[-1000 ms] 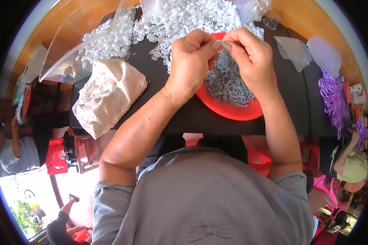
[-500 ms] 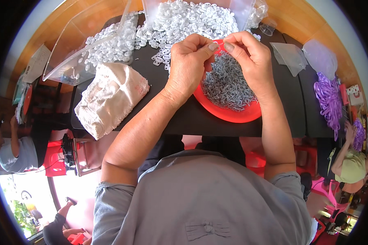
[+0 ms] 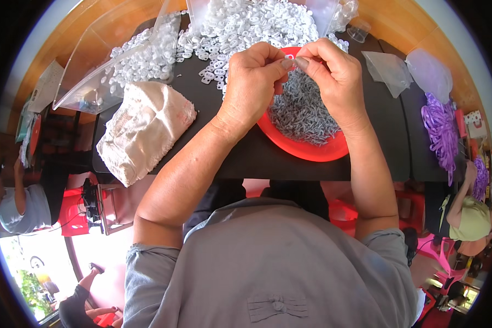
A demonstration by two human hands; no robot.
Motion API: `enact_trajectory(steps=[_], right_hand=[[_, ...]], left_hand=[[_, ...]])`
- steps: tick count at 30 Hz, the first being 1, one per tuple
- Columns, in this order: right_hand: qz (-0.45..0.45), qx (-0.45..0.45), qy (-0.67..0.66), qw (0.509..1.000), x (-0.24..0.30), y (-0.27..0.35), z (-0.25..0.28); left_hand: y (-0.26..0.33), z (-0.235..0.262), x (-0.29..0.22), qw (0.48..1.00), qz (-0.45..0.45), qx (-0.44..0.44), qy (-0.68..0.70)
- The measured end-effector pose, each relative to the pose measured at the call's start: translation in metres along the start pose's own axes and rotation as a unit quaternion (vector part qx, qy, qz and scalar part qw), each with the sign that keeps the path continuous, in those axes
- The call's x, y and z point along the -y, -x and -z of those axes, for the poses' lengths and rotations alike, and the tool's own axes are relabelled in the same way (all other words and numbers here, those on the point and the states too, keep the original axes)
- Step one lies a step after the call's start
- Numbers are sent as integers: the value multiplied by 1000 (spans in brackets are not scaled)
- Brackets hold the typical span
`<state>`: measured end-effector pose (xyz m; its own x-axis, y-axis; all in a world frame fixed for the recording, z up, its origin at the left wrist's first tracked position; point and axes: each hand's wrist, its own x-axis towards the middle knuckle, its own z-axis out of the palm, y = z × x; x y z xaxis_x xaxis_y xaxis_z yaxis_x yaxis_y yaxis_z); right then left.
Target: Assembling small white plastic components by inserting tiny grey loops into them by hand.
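Above the far rim of a red dish (image 3: 312, 154), my two hands meet with their fingertips almost touching. Between them shows a small white plastic piece (image 3: 290, 57), pinched by thumb and forefinger of my left hand (image 3: 250, 79). My right hand (image 3: 336, 76) is closed in a pinch against the same spot; whatever is between its fingertips is too small to make out. Small grey screws (image 3: 306, 112) fill the dish below. Beyond my hands lies a big heap of white oval plastic pieces with holes (image 3: 251, 24), spilling from a clear bin.
Left of my arm sits a folded cream cloth (image 3: 147, 128), with a tilted clear bin (image 3: 93, 82) of white pieces behind it. To the right lie a clear plastic bag (image 3: 388, 71) and purple ribbons (image 3: 440, 131). Other people sit at both sides.
My hands stay pinched together above the dish, with only slight finger movement. The whole view has shifted a little; nothing on the table has visibly been moved.
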<state>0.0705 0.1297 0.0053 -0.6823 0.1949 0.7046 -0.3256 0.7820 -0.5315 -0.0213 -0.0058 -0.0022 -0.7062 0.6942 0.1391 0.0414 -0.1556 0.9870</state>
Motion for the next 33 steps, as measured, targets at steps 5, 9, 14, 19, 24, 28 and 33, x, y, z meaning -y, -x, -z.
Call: enact_trajectory(steps=[5, 9, 14, 19, 24, 28, 33], right_hand=[[-39, 6, -37, 999, 3, 4, -5], [-71, 12, -73, 995, 2, 4, -9], [-169, 0, -131, 977, 2, 0, -5], [-191, -20, -112, 975, 3, -5, 11], [-201, -32, -201, 958, 4, -6, 11], [-219, -27, -256, 941, 9, -8, 12], [-212, -18, -256, 943, 9, -6, 11]], left_hand=[[1, -1, 3, 999, -26, -12, 20], [1, 2, 1, 999, -21, -14, 26], [-2, 4, -1, 997, 5, -6, 73], [-1, 5, -4, 994, 18, -6, 112], [2, 1, -5, 993, 17, -16, 116], [2, 0, -4, 992, 4, -29, 125], [4, -2, -3, 990, -8, -28, 138]])
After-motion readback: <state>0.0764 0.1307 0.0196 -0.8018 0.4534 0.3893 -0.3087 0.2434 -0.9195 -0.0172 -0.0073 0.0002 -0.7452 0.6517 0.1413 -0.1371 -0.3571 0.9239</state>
